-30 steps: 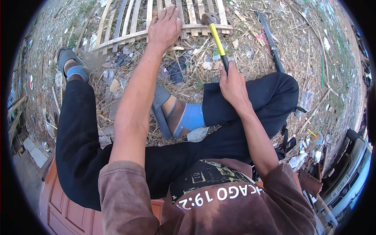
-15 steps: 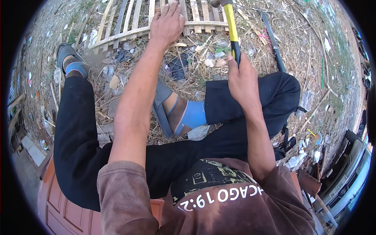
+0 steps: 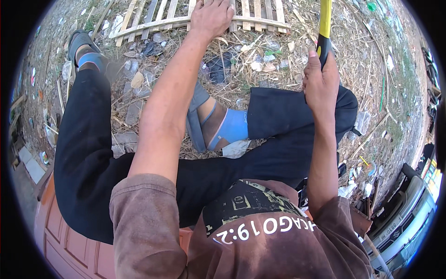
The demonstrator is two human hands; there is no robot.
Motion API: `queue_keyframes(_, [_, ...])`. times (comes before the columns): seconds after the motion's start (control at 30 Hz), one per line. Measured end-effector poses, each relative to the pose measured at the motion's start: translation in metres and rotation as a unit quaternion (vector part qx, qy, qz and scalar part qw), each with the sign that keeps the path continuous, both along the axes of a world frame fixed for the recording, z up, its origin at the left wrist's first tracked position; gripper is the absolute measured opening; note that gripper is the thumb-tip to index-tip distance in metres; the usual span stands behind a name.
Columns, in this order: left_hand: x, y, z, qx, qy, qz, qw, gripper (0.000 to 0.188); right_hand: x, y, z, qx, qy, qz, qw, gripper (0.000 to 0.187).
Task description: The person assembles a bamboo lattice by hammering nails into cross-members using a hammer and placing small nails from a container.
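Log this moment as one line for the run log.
left hand: pressed flat on wooden slat frame | right hand: gripping yellow-handled hammer, raised, head out of frame | posture: seated on littered ground

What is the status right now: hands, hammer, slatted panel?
Left hand flat on wooden slat panel. Right hand gripping yellow-handled hammer, raised, head out of view. Nothing lying between hammer and panel.
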State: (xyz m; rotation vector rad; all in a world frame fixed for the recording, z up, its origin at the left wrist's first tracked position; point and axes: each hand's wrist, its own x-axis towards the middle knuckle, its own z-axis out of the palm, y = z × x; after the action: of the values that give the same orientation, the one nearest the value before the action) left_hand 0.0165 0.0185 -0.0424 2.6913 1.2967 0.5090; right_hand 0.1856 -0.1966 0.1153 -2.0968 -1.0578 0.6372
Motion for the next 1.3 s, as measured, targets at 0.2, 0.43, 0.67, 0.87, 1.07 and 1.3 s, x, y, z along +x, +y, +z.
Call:
queue_keyframes(0.2, [-0.005,0.001,0.004,-0.018,-0.039,-0.018,0.999,0.051,0.004,-0.013,-0.083,-0.133,-0.123,0.092,0.979,0.031])
queue_keyframes(0.43, [-0.055,-0.024,0.052,-0.172,0.081,-0.022,0.982,0.058,0.018,-0.004,-0.034,-0.008,0.168,0.005,0.986,0.026])
queue_keyframes(0.67, [-0.048,-0.018,0.021,0.009,0.173,0.027,0.984,0.053,0.030,-0.069,-0.014,-0.050,0.185,-0.014,0.981,0.019])
queue_keyframes(0.87, [-0.049,0.006,0.054,0.106,0.070,-0.075,0.989,0.051,0.036,-0.099,-0.014,-0.039,0.217,-0.076,0.972,0.020])
queue_keyframes(1.07, [-0.024,0.040,0.122,0.150,-0.014,-0.103,0.983,0.025,0.048,-0.106,-0.023,-0.014,0.260,-0.101,0.960,0.021])
queue_keyframes(1.3, [-0.029,0.048,0.152,0.133,-0.011,-0.089,0.987,0.023,0.044,-0.106,-0.031,-0.013,0.270,-0.080,0.959,0.022])
